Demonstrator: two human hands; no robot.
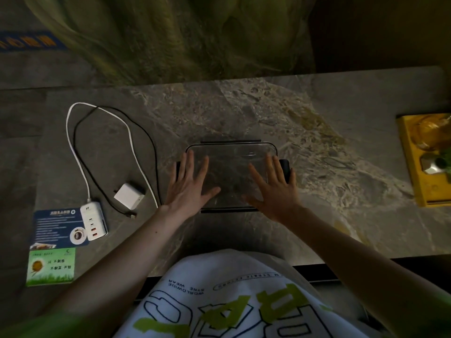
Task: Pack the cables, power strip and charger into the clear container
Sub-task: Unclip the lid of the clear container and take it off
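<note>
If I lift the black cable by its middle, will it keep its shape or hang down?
Likely it hangs limp: the black cable lies thin, in a loose loop on the table. It looks light. Its free plug end beside the charger may drag or swing.

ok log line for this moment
left hand, right hand: flat on clear container | charger, power strip, white cable, black cable: outside, left of it

Found wide bare table (329,147) between the clear container (231,152) and the yellow tray (415,172). Found the left side crowded: white cable (67,125), black cable (154,154), charger (129,197), power strip (94,220), close together. Found the container's top covered by left hand (189,184) and right hand (273,189), laid flat.
</note>
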